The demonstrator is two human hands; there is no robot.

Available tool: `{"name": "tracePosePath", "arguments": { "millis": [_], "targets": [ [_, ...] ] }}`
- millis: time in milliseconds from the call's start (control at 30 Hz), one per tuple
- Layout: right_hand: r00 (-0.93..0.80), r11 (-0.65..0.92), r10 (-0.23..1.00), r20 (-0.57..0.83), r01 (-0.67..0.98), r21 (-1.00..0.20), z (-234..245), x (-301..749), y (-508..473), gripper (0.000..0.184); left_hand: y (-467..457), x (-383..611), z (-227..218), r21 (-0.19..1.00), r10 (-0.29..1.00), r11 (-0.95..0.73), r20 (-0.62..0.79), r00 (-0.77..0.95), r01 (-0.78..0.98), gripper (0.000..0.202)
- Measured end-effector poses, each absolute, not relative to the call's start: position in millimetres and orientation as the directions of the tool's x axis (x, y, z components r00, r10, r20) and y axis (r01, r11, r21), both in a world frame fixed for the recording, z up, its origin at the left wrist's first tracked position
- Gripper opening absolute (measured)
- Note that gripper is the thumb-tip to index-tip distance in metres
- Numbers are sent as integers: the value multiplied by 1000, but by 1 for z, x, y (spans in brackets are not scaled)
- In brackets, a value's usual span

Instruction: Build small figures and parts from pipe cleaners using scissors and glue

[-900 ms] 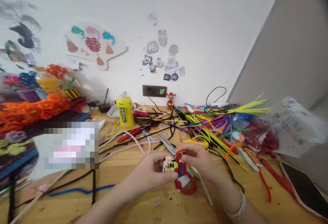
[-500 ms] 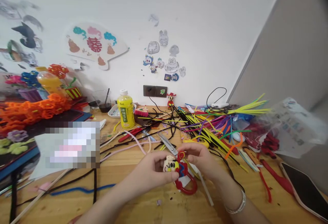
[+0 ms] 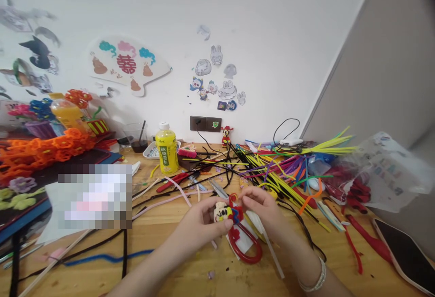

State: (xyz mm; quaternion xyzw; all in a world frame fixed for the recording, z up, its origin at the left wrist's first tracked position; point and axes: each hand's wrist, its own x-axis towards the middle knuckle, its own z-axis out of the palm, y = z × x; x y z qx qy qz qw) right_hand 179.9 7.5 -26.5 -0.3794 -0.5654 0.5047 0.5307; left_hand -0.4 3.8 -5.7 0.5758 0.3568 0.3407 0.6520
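Observation:
My left hand [image 3: 197,222] pinches a small pipe-cleaner figure [image 3: 224,213] with a cream face, yellow, blue and red parts. My right hand [image 3: 263,206] grips the figure's red top loop from the right. A red pipe-cleaner loop [image 3: 245,247] hangs from the figure down onto the wooden table [image 3: 176,270]. A silver bracelet [image 3: 314,281] is on my right wrist. Both hands are closed on the figure, a little above the table.
Scissors [image 3: 219,189] lie just behind my hands. A heap of coloured pipe cleaners [image 3: 285,165] covers the table's right back. A yellow bottle [image 3: 166,154] stands at the back, orange pipe-cleaner work [image 3: 44,145] at the left, a plastic bag [image 3: 387,165] and a dark phone [image 3: 404,251] at the right.
Both hands have shifted slightly away from me with the figure. The red loop below it now hangs longer and lies lower on the table. The view has steadied.

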Motion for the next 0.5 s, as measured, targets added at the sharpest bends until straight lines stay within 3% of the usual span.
{"name": "tracePosePath", "arguments": {
  "millis": [100, 267, 500],
  "targets": [
    [-150, 240, 960, 235, 18, -971, -29, 175, 7, 19, 7, 1, -7, 998, 916, 41, -19, 400, -45, 35],
    [-83, 262, 964, 251, 170, -950, -28, 169, 7, 16, 5, 5, -9, 998, 893, 69, -62, 446, 1, 33],
    [-193, 191, 968, 161, 148, -970, -23, 174, 7, 18, 0, 7, -9, 991, 869, 96, -130, 478, 95, 30]
  ]
}}
